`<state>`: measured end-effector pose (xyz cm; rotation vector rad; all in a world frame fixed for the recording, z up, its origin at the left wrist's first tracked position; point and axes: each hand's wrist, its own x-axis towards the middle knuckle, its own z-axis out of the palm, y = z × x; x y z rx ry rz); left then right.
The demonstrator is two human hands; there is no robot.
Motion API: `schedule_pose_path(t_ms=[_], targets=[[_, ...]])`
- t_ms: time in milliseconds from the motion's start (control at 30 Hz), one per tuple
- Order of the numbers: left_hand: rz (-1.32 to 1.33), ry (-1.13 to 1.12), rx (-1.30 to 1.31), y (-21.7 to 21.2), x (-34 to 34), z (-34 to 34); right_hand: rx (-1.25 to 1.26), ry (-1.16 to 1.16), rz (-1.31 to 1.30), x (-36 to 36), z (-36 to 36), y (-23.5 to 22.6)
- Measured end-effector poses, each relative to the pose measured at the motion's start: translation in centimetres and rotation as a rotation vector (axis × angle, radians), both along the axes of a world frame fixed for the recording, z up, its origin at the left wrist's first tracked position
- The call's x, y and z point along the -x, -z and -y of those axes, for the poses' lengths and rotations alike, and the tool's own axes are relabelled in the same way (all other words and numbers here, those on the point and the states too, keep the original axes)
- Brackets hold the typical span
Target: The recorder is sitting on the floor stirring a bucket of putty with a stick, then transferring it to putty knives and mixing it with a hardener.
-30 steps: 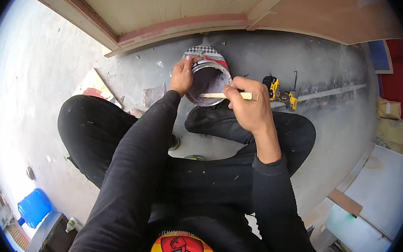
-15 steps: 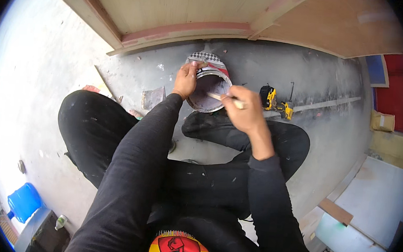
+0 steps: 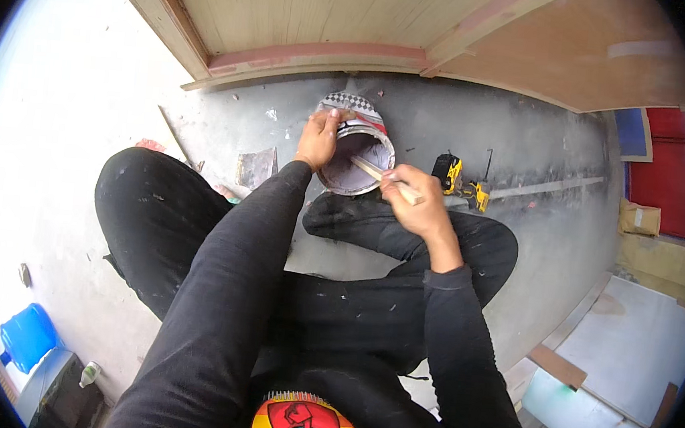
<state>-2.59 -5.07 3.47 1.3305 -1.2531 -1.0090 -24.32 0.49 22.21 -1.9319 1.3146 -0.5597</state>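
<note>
A round paint can (image 3: 376, 120) with a black-and-white checkered band leans with its open mouth toward me. Its inside is coated with a pale greyish-mauve residue. My left hand (image 3: 318, 140) is closed on the can's left side, fingers over its upper edge. A light wooden stick (image 3: 369, 168) is gripped in my closed right hand (image 3: 421, 204), just right of the rim. The stick's far end reaches into the can, and its butt sticks out past my fingers. How much material lies at the bottom is hard to make out.
A yellow-and-black cordless drill (image 3: 461, 183) lies on the grey floor to the can's right. Wooden panels (image 3: 317, 19) stand beyond the can. My crossed legs (image 3: 149, 215) frame the near side. A blue water jug (image 3: 28, 338) is at lower left, white boards (image 3: 621, 349) at right.
My right hand has shifted slightly down and right with the stick, which now shows more of its length. My left hand stays on the can. The view has turned slightly.
</note>
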Motion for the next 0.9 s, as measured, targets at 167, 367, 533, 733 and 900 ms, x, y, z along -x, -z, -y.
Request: schedule_pose_path(t_ms=[167,367,533,733,900], targets=[[-0.127,-0.067,-0.054,0.9,0.0,-0.3,-0.432,0.191,0.280,4.3,2.5,-1.5],[-0.220,-0.031,-0.079,2.3,-0.6,0.0,-0.644,0.211,0.477,8.0,5.8,-2.9],[-0.210,0.037,-0.077,1.7,-1.4,-0.1,-0.660,0.343,0.656,9.9,6.2,0.1],[-0.215,0.041,-0.113,-0.2,-1.3,-0.6,-0.798,0.617,0.778,9.3,5.0,1.9],[-0.224,0.000,-0.101,-0.4,-1.1,-0.7,-0.736,0.530,0.887,7.7,3.0,2.2]])
